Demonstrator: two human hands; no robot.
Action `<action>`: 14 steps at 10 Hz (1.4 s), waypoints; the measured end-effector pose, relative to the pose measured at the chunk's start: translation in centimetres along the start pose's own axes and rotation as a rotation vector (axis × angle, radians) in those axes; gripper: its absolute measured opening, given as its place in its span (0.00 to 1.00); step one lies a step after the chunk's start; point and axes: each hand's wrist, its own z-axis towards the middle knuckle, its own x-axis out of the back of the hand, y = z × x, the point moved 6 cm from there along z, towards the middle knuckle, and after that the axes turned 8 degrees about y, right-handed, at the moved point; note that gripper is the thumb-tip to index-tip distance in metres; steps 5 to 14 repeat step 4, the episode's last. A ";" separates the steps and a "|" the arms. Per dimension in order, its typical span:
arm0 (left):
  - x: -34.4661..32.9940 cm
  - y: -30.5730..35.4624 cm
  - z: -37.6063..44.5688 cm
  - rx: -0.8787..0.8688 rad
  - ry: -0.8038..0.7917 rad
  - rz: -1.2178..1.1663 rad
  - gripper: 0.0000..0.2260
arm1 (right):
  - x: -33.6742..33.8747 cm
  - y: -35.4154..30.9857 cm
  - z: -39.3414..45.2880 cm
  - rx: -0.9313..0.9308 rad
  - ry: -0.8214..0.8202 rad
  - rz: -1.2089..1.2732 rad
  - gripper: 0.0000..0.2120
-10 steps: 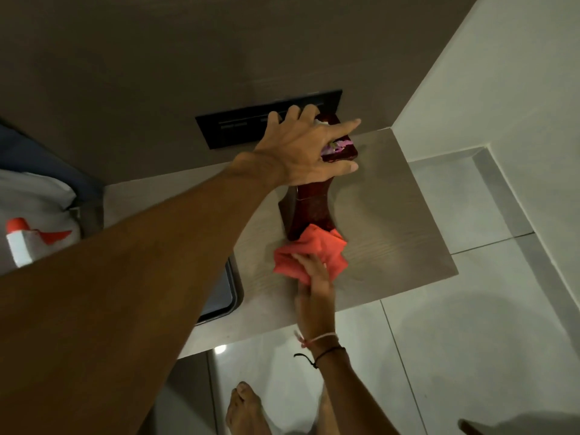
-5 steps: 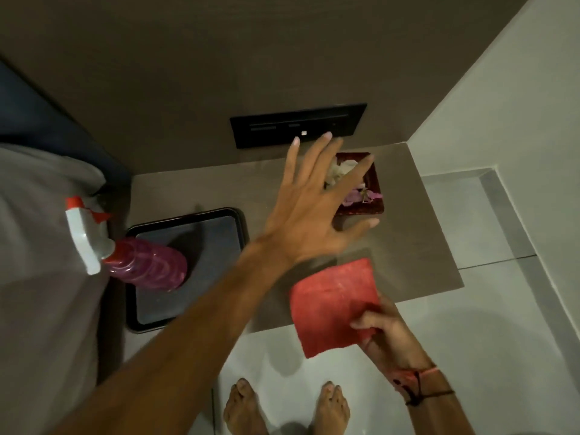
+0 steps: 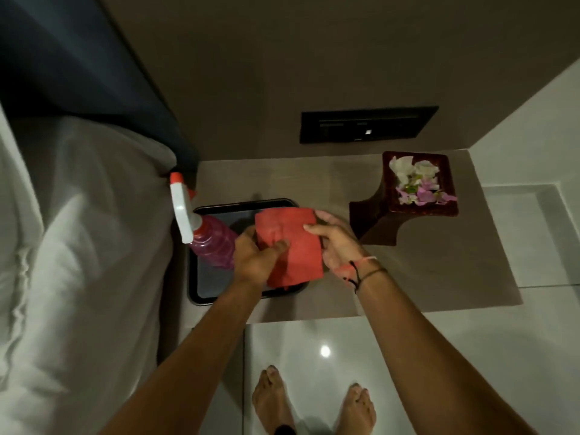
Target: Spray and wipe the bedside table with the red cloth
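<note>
The red cloth (image 3: 293, 246) is spread flat between both hands, held above the left part of the bedside table (image 3: 433, 271). My left hand (image 3: 255, 257) pinches its left edge with thumb and fingers. My right hand (image 3: 337, 243) grips its right edge, fingers over the top. The spray bottle (image 3: 204, 237), pink liquid with a white and red trigger head, lies on its side at the table's left, partly on a black tray (image 3: 204, 287).
A dark red wooden stand holding petals (image 3: 414, 196) sits at the table's back right. A black switch panel (image 3: 367, 124) is on the wall behind. The bed with grey bedding (image 3: 84, 246) borders the left. Glossy floor tiles (image 3: 314, 353) and my bare feet are below.
My left hand came off the wooden stand and moved left to the cloth. My right hand lifted the cloth off the table and carried it left. The cloth is now unfolded between both hands.
</note>
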 end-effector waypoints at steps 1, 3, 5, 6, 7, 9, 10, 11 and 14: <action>0.6 0.3 0.2 -0.022 0.044 0.297 0.23 | -0.7 -0.4 0.5 0.046 0.073 -0.294 0.36; 2.9 9.1 -6.3 -0.338 -0.167 0.694 0.23 | -2.4 -9.1 -8.3 0.290 0.082 -0.644 0.36; 5.2 18.7 -11.4 -0.547 -0.147 0.732 0.32 | -2.9 -17.3 -15.7 0.543 0.180 -0.778 0.32; 5.2 18.7 -11.4 -0.547 -0.147 0.732 0.32 | -2.9 -17.3 -15.7 0.543 0.180 -0.778 0.32; 5.2 18.7 -11.4 -0.547 -0.147 0.732 0.32 | -2.9 -17.3 -15.7 0.543 0.180 -0.778 0.32; 5.2 18.7 -11.4 -0.547 -0.147 0.732 0.32 | -2.9 -17.3 -15.7 0.543 0.180 -0.778 0.32; 5.2 18.7 -11.4 -0.547 -0.147 0.732 0.32 | -2.9 -17.3 -15.7 0.543 0.180 -0.778 0.32; 5.2 18.7 -11.4 -0.547 -0.147 0.732 0.32 | -2.9 -17.3 -15.7 0.543 0.180 -0.778 0.32; 5.2 18.7 -11.4 -0.547 -0.147 0.732 0.32 | -2.9 -17.3 -15.7 0.543 0.180 -0.778 0.32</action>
